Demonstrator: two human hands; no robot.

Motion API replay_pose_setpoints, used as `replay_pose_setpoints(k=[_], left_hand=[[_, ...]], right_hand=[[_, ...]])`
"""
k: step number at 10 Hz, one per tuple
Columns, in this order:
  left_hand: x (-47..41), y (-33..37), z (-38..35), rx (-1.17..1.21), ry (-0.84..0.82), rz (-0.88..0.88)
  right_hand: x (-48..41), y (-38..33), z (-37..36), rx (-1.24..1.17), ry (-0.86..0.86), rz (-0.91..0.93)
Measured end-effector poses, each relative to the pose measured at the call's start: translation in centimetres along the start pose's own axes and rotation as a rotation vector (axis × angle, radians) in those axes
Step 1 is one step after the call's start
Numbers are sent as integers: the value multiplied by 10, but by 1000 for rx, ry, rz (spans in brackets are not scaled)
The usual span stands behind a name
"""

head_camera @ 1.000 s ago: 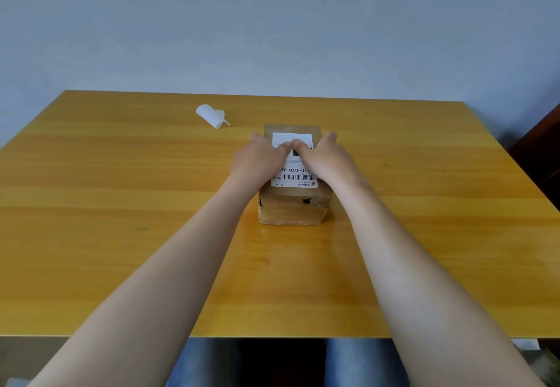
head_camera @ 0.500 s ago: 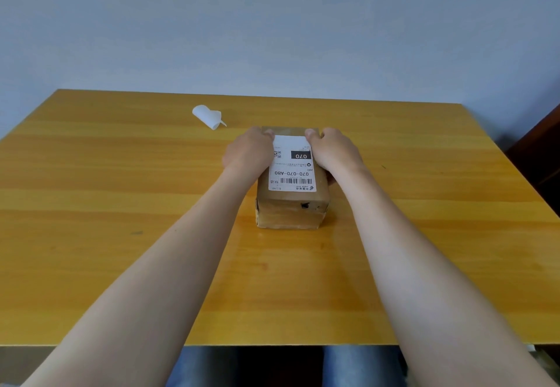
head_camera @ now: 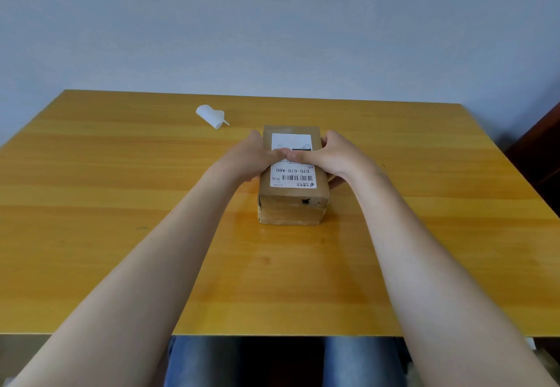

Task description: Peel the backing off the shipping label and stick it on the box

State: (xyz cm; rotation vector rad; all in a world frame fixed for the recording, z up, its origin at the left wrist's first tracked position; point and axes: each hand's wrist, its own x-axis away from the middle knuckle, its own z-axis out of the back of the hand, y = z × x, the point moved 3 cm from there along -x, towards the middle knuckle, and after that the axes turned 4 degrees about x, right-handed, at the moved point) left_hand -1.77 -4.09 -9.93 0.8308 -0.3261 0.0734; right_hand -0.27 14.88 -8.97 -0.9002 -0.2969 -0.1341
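A small brown cardboard box stands on the wooden table at its middle. A white shipping label with a barcode lies flat on the box's top. My left hand wraps the box's left side and my right hand wraps its right side. Both thumbs meet on the middle of the label and press on it. The label's centre is hidden under the thumbs.
The curled white backing paper lies on the table behind and left of the box. A dark piece of furniture stands past the table's right edge. A grey wall rises behind the table's far edge.
Half a second ago my thumbs sat at the label's far corners, apart. They have slid inward and toward me, meeting at the label's middle. The box has stayed in place.
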Motion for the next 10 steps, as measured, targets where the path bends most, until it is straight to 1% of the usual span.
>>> replay_pose_setpoints(k=[3,4,5,7,8,9,10], left_hand=[[14,-5,8,22,-263,-123],[18,-8,10,42,-345,-141],[15,-15,9,75,-376,-144],[17,-14,10,102,-375,-134],[23,-11,9,85,-345,-127],[35,1,13,-12,-372,-123],[49,17,25,-141,-340,-122]], right_hand=[[10,11,4,68,-154,-5],[10,16,5,92,-250,0],[8,23,7,84,-312,19],[5,27,7,61,-299,22],[10,22,9,138,-269,23],[16,6,18,289,-274,11],[24,-15,35,390,-191,35]])
